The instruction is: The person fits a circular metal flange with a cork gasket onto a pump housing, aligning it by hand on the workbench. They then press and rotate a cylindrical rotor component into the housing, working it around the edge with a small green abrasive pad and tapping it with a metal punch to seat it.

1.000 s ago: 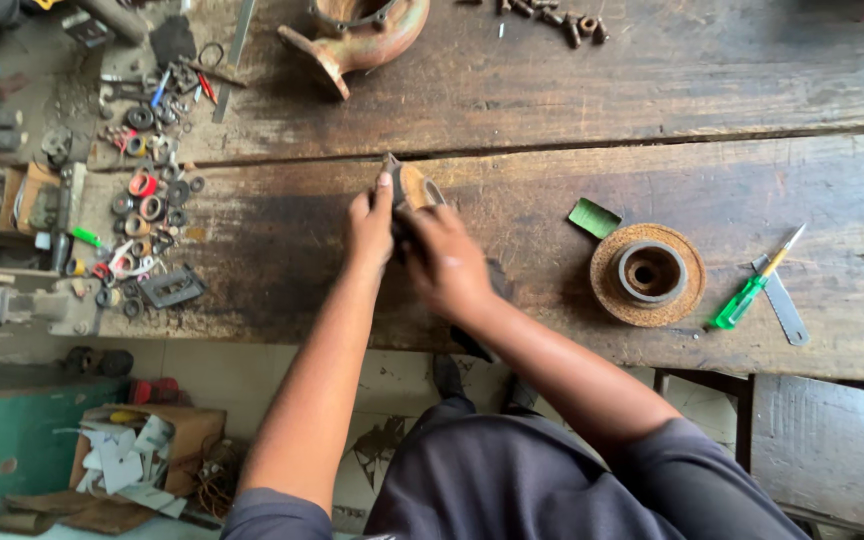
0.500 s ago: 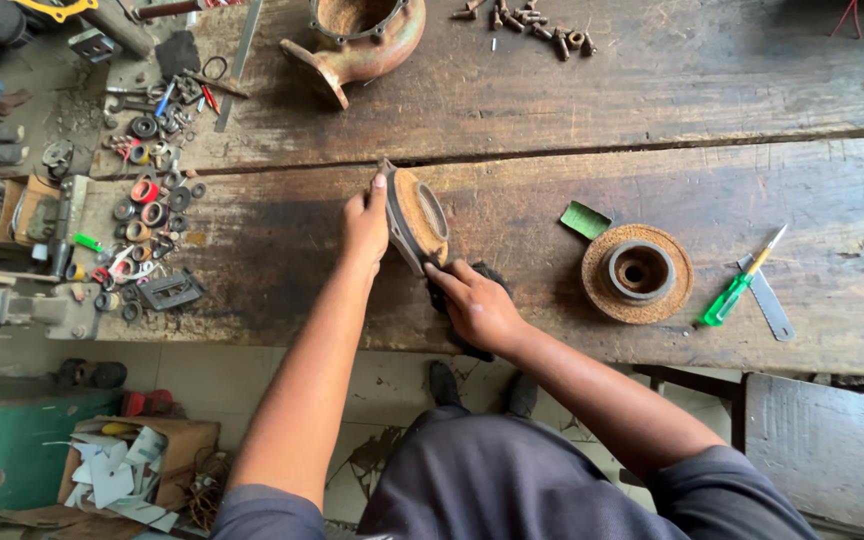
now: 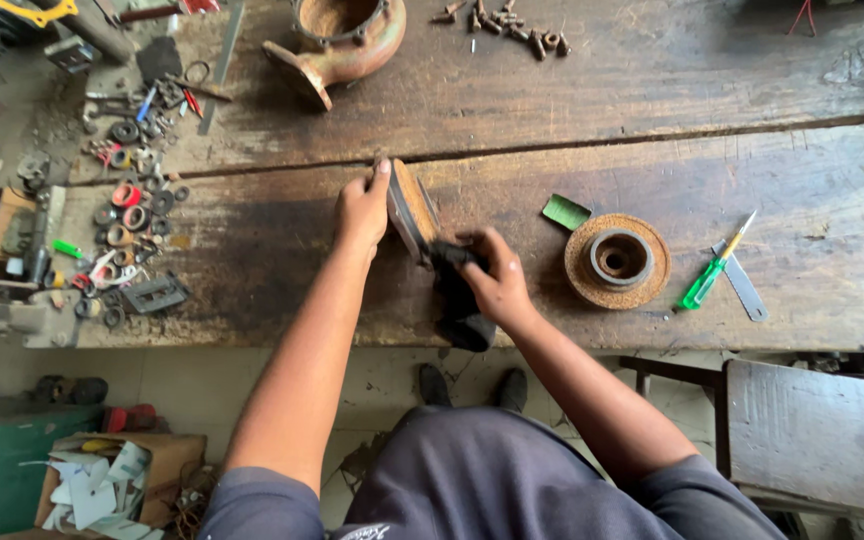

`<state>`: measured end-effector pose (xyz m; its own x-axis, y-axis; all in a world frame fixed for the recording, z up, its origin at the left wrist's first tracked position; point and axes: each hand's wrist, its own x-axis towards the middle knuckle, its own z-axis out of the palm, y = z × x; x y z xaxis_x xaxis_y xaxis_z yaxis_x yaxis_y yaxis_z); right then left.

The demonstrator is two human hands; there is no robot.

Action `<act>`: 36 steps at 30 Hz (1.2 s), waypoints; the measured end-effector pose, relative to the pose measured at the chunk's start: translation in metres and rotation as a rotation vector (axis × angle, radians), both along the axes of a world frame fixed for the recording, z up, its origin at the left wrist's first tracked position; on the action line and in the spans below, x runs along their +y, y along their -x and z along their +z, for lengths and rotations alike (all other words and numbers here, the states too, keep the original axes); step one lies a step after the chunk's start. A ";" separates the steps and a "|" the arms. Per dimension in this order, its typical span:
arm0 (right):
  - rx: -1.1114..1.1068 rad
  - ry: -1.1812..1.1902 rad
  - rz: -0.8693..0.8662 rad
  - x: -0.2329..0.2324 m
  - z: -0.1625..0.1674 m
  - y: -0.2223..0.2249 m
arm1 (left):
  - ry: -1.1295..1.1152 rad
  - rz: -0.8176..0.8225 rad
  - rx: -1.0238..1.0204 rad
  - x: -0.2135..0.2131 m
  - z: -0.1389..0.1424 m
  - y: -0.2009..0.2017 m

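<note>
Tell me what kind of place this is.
Most likely a mechanical repair workshop. A worn wooden bench carries a rusty pump casing, loose bolts and a heap of seals and washers. The left hand steadies a rusty disc on edge; the right hand presses a dark rag to it.

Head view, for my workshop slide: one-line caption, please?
Left hand props a rusty disc on edge on the bench; right hand presses a dark rag against it.
</note>
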<state>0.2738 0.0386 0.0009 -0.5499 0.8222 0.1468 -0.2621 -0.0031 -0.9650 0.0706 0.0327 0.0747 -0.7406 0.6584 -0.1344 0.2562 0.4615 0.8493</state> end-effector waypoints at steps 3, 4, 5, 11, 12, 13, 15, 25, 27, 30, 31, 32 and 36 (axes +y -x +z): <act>-0.146 -0.444 -0.124 0.007 0.019 0.010 | -0.014 -0.035 0.007 0.007 -0.003 0.000; -0.266 -0.510 -0.134 0.010 0.024 0.018 | 0.002 -0.045 0.019 0.011 -0.004 -0.001; -0.386 -0.575 -0.145 0.013 0.029 0.027 | 0.016 -0.055 0.032 0.014 -0.004 -0.002; -0.386 -0.717 -0.160 0.014 0.016 0.021 | -0.054 -0.171 -0.142 0.028 -0.012 0.000; -0.397 -0.718 -0.146 0.011 0.010 0.013 | -0.047 -0.187 -0.133 0.029 -0.015 0.001; -0.454 -0.711 -0.125 0.008 0.004 0.006 | -0.043 -0.206 -0.122 0.030 -0.017 0.001; -0.565 -0.707 -0.096 0.005 -0.005 -0.007 | -0.044 -0.216 -0.194 0.032 -0.021 0.002; -0.716 -0.948 -0.470 0.042 0.063 -0.029 | -0.073 -0.386 -0.264 0.029 -0.041 0.032; -0.554 -1.086 -0.379 0.019 0.073 -0.021 | -0.024 -0.437 -0.301 0.019 -0.051 0.043; -0.566 -1.177 -0.254 -0.021 0.065 0.020 | -0.028 -0.561 -0.309 0.005 -0.061 0.064; -0.571 -1.189 -0.230 -0.031 0.059 0.033 | -0.054 -0.621 -0.322 -0.001 -0.065 0.065; -0.566 -1.208 -0.209 -0.036 0.053 0.047 | -0.086 -0.679 -0.326 -0.004 -0.066 0.069; -0.504 -1.308 -0.220 -0.039 0.028 0.073 | 0.062 -0.828 -0.155 -0.015 -0.066 0.073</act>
<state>0.2011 -0.0002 0.0291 -0.6517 0.3225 0.6865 0.2277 0.9465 -0.2285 -0.0024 0.0177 0.0082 0.0074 0.9685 -0.2488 0.4152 0.2234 0.8819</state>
